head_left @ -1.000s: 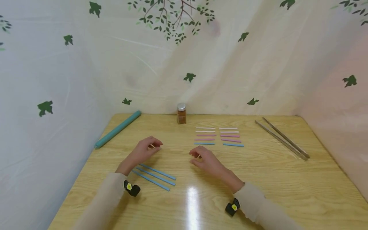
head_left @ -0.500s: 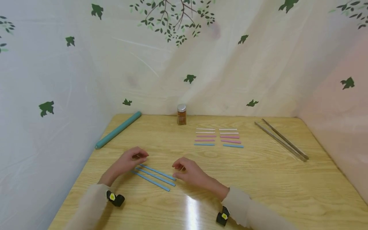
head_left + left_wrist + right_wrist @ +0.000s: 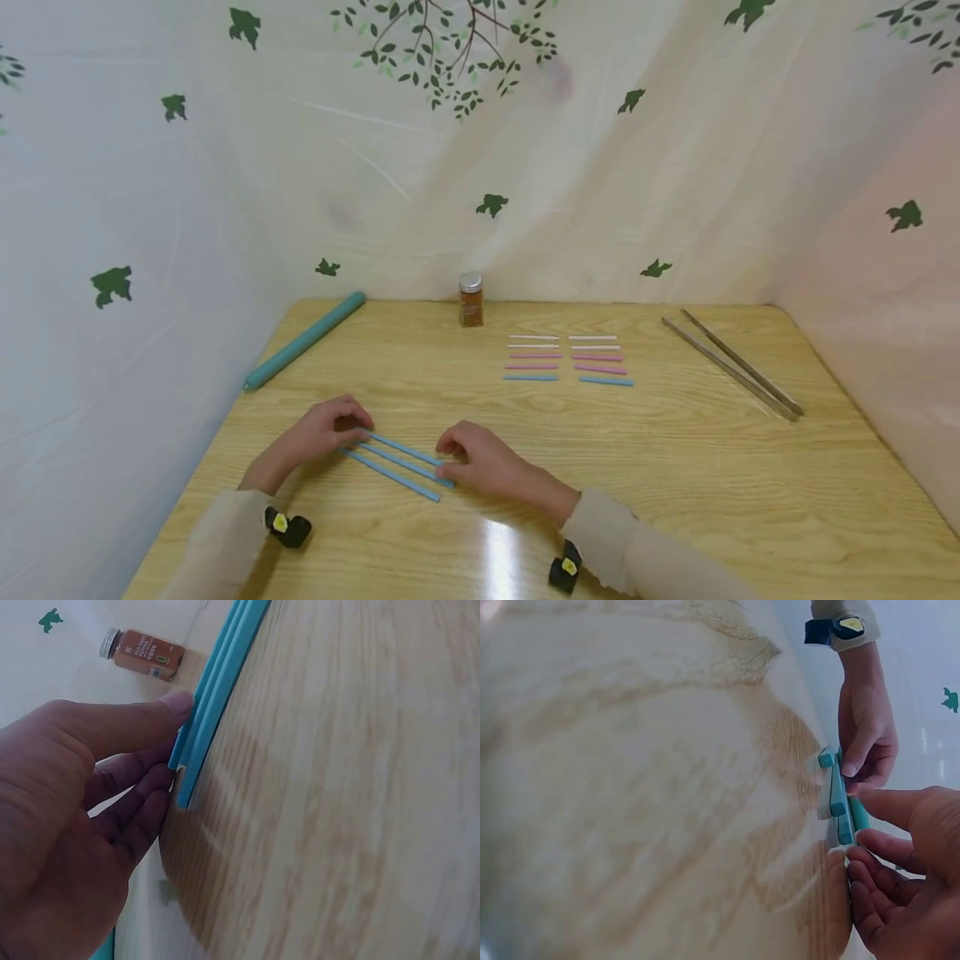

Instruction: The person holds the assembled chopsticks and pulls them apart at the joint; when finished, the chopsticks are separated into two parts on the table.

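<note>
Three long blue sticks lie slantwise and nearly parallel on the wooden table: a far stick [image 3: 405, 447], a middle stick [image 3: 405, 464] and a near stick [image 3: 393, 476]. My left hand [image 3: 322, 429] is at the left end of the far stick; in the left wrist view its thumb [image 3: 142, 724] lies along the sticks, fingertips apart below. At the right ends, my right hand [image 3: 487, 462] has thumb and fingers on either side of the far stick, with a gap between them in the right wrist view. Whether they touch it is unclear.
Beyond the hands lie two columns of short sticks: blue [image 3: 531, 377], pink [image 3: 536, 356] and white [image 3: 534, 337]. A spice jar [image 3: 471, 300] stands at the back edge. A teal rod [image 3: 303, 342] lies left, metal tongs [image 3: 731, 362] right. A printed curtain [image 3: 420, 200] surrounds the table.
Both hands have come down and to the left, onto the ends of the long blue sticks. The sticks stay where they were on the table.
</note>
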Motion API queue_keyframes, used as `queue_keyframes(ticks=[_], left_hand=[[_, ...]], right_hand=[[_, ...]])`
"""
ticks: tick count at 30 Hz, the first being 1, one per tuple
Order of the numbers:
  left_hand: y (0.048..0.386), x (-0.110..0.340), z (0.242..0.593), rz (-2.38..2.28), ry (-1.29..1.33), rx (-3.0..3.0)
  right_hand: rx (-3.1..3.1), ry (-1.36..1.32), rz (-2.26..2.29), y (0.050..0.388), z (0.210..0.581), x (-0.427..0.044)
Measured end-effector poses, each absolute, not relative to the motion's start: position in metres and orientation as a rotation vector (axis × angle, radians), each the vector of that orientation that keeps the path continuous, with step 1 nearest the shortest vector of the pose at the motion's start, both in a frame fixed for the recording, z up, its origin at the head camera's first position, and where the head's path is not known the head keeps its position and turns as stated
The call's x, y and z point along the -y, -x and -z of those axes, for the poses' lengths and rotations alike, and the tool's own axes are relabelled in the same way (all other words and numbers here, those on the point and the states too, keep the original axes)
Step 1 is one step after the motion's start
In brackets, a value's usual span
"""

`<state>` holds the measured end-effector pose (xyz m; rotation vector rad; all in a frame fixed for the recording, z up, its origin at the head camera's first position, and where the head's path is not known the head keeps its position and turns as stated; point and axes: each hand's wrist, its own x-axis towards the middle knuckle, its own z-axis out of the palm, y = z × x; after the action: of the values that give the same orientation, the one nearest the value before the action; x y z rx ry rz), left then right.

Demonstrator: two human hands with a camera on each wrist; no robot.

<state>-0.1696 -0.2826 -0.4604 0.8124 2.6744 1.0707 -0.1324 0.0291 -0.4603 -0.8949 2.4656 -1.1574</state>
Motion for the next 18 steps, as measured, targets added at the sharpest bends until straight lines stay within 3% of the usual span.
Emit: queue_keyframes(ticks=[18], left_hand=[[0.172, 0.279, 0.4659, -1.057, -0.829, -2.714]], right_hand=[[-2.544, 1.036, 1.063, 0.1337, 0.4642, -0.0271]])
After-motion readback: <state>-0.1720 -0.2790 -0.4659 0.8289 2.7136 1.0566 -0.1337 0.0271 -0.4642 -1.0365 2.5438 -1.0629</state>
